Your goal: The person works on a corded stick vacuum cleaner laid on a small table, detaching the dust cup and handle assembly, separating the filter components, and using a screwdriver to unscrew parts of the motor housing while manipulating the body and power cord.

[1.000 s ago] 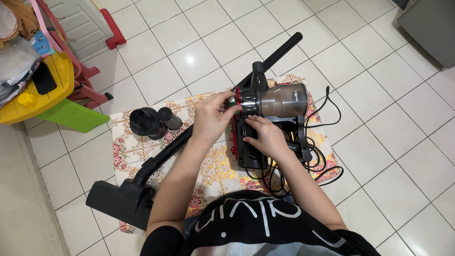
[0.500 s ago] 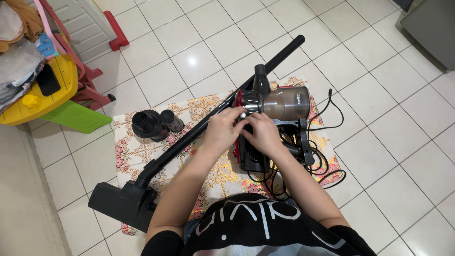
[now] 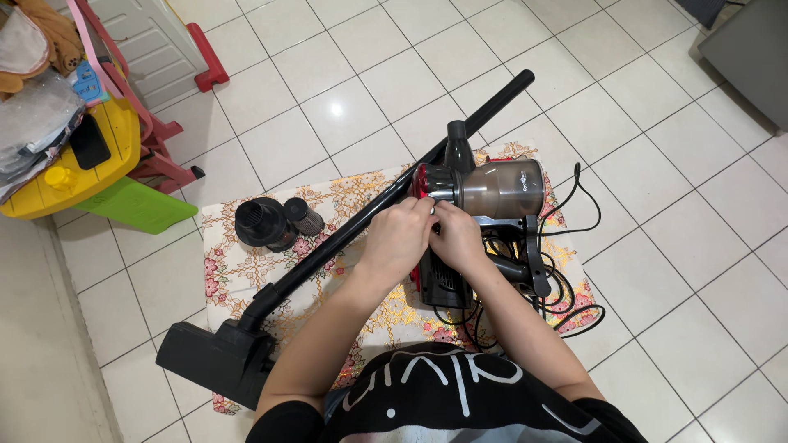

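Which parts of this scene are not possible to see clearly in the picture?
- Head view: the left hand and right hand cover the spot on the vacuum cleaner they touch.
- The fingertips are hidden, so the grip is unclear.
- The floor nozzle hides the cloth beneath it.
- The picture edge cuts off the yellow toy table.

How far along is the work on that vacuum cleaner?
Done: a black filter part already lies apart on the flowered cloth. In hand: left hand and right hand meet at the vacuum body. Left: the long tube and floor head remain joined.
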`<act>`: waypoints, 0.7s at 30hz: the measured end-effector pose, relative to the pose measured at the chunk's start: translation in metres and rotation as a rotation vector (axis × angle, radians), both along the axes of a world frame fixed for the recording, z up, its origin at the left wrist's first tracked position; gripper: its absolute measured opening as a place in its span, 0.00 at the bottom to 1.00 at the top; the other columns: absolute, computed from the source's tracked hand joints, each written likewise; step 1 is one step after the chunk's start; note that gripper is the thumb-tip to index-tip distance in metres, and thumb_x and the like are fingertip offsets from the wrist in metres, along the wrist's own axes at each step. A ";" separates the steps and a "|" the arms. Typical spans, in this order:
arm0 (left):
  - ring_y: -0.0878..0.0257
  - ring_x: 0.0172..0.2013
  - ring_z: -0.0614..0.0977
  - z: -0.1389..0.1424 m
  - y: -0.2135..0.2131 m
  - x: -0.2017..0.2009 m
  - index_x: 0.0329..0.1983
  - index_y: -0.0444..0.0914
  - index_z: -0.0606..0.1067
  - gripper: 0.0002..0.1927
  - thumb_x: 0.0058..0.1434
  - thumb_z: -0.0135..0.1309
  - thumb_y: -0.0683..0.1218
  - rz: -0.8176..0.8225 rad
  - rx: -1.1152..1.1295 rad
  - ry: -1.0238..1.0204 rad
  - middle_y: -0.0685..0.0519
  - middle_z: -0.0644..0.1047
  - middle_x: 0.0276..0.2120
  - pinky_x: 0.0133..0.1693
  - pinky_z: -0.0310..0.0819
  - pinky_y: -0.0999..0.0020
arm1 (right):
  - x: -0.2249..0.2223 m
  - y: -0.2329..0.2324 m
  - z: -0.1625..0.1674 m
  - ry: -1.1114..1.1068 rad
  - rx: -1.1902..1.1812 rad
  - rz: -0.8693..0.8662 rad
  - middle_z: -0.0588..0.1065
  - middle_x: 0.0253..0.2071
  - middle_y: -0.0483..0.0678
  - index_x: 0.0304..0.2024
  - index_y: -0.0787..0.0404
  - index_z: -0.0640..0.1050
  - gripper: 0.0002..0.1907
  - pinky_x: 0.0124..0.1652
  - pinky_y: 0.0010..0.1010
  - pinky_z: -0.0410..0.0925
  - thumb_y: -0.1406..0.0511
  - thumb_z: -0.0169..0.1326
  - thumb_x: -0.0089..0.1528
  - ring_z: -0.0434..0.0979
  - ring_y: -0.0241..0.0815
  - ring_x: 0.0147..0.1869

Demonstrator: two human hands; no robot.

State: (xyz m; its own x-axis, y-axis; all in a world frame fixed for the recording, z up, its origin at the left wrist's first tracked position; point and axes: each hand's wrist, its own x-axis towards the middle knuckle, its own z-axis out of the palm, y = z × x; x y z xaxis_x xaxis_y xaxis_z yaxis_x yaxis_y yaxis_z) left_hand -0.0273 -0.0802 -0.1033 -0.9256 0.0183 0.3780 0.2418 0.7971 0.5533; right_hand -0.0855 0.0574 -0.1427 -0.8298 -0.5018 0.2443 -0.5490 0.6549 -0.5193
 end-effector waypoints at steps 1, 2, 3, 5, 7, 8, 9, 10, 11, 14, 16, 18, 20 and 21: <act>0.48 0.34 0.84 0.000 0.000 -0.001 0.46 0.34 0.78 0.12 0.61 0.58 0.43 -0.010 0.005 -0.005 0.44 0.80 0.34 0.36 0.78 0.55 | 0.002 0.000 0.001 -0.021 0.008 -0.012 0.75 0.34 0.52 0.36 0.64 0.77 0.10 0.36 0.47 0.70 0.68 0.60 0.52 0.78 0.58 0.39; 0.47 0.34 0.84 0.000 -0.002 -0.001 0.46 0.34 0.78 0.12 0.60 0.58 0.43 -0.019 0.009 -0.009 0.44 0.80 0.35 0.36 0.78 0.55 | 0.003 0.001 0.002 -0.042 0.002 -0.019 0.75 0.34 0.52 0.36 0.63 0.77 0.10 0.36 0.46 0.70 0.68 0.60 0.52 0.78 0.57 0.39; 0.47 0.35 0.84 0.000 -0.003 -0.002 0.45 0.34 0.78 0.12 0.59 0.58 0.42 -0.028 0.014 -0.013 0.43 0.80 0.35 0.37 0.78 0.55 | 0.004 0.002 0.003 -0.063 -0.003 -0.026 0.75 0.34 0.51 0.36 0.63 0.77 0.10 0.36 0.46 0.70 0.67 0.60 0.53 0.78 0.56 0.38; 0.47 0.36 0.84 0.000 -0.006 -0.002 0.47 0.33 0.78 0.14 0.57 0.56 0.40 -0.052 -0.013 -0.011 0.43 0.80 0.35 0.38 0.78 0.55 | 0.007 0.004 0.004 -0.068 -0.026 -0.021 0.76 0.35 0.50 0.37 0.61 0.78 0.09 0.36 0.45 0.71 0.66 0.60 0.54 0.79 0.55 0.39; 0.47 0.37 0.84 -0.001 -0.007 -0.003 0.47 0.32 0.78 0.15 0.56 0.55 0.38 -0.054 -0.032 -0.007 0.42 0.80 0.35 0.39 0.78 0.55 | 0.010 0.005 0.003 -0.034 -0.059 0.006 0.77 0.38 0.49 0.39 0.59 0.80 0.08 0.37 0.44 0.71 0.65 0.59 0.57 0.79 0.54 0.41; 0.47 0.37 0.84 -0.002 -0.006 -0.003 0.47 0.32 0.78 0.16 0.55 0.55 0.37 -0.042 -0.038 -0.002 0.43 0.80 0.35 0.39 0.78 0.54 | 0.010 0.004 0.002 -0.033 -0.046 -0.009 0.77 0.39 0.49 0.40 0.58 0.80 0.09 0.38 0.44 0.72 0.65 0.58 0.57 0.80 0.54 0.41; 0.47 0.37 0.84 -0.002 -0.005 -0.004 0.47 0.32 0.78 0.16 0.55 0.54 0.37 -0.028 -0.045 0.005 0.43 0.80 0.35 0.39 0.78 0.54 | 0.008 0.003 0.001 -0.030 -0.033 -0.021 0.78 0.40 0.49 0.41 0.58 0.81 0.09 0.39 0.44 0.72 0.65 0.58 0.58 0.80 0.54 0.42; 0.47 0.38 0.83 -0.004 -0.002 -0.004 0.45 0.33 0.78 0.15 0.53 0.53 0.37 -0.008 -0.046 0.097 0.44 0.80 0.36 0.41 0.78 0.55 | 0.007 0.002 -0.001 -0.027 -0.022 -0.032 0.79 0.41 0.48 0.42 0.58 0.82 0.10 0.40 0.44 0.72 0.64 0.57 0.58 0.80 0.54 0.43; 0.47 0.39 0.83 -0.006 0.003 -0.004 0.43 0.35 0.77 0.15 0.52 0.53 0.37 0.010 -0.050 0.190 0.45 0.80 0.37 0.43 0.78 0.56 | 0.007 0.001 -0.002 -0.004 -0.024 -0.025 0.79 0.42 0.49 0.41 0.58 0.82 0.10 0.41 0.45 0.73 0.65 0.57 0.57 0.80 0.55 0.43; 0.49 0.38 0.81 -0.011 0.020 -0.008 0.46 0.32 0.76 0.13 0.58 0.53 0.39 -0.022 0.226 0.287 0.45 0.79 0.36 0.42 0.76 0.58 | 0.005 -0.001 -0.003 0.006 -0.013 -0.043 0.80 0.42 0.51 0.40 0.59 0.82 0.11 0.41 0.46 0.73 0.64 0.58 0.56 0.81 0.56 0.43; 0.55 0.33 0.79 -0.015 0.030 -0.015 0.45 0.31 0.75 0.11 0.64 0.53 0.43 0.009 0.558 0.195 0.47 0.78 0.31 0.36 0.73 0.61 | 0.006 -0.002 -0.003 -0.079 0.022 -0.099 0.79 0.38 0.53 0.44 0.59 0.81 0.13 0.40 0.49 0.72 0.63 0.58 0.58 0.81 0.58 0.42; 0.67 0.25 0.75 -0.018 0.038 -0.027 0.40 0.33 0.73 0.12 0.70 0.52 0.48 0.127 0.940 -0.007 0.51 0.77 0.23 0.28 0.70 0.68 | 0.007 -0.002 -0.002 -0.012 -0.011 -0.058 0.80 0.40 0.52 0.41 0.60 0.81 0.12 0.38 0.48 0.73 0.63 0.58 0.56 0.81 0.58 0.41; 0.70 0.21 0.71 -0.021 0.042 -0.036 0.34 0.34 0.74 0.15 0.70 0.53 0.51 0.206 0.878 0.032 0.53 0.74 0.18 0.25 0.66 0.70 | 0.008 -0.002 0.001 -0.023 -0.026 -0.057 0.80 0.40 0.53 0.40 0.61 0.80 0.12 0.37 0.48 0.72 0.64 0.58 0.55 0.81 0.59 0.41; 0.72 0.19 0.69 -0.023 0.042 -0.040 0.30 0.34 0.75 0.18 0.70 0.54 0.52 0.241 0.845 0.056 0.54 0.72 0.16 0.23 0.64 0.71 | 0.007 -0.002 0.002 -0.062 -0.028 -0.079 0.80 0.38 0.53 0.42 0.61 0.80 0.13 0.38 0.48 0.72 0.64 0.59 0.56 0.81 0.59 0.40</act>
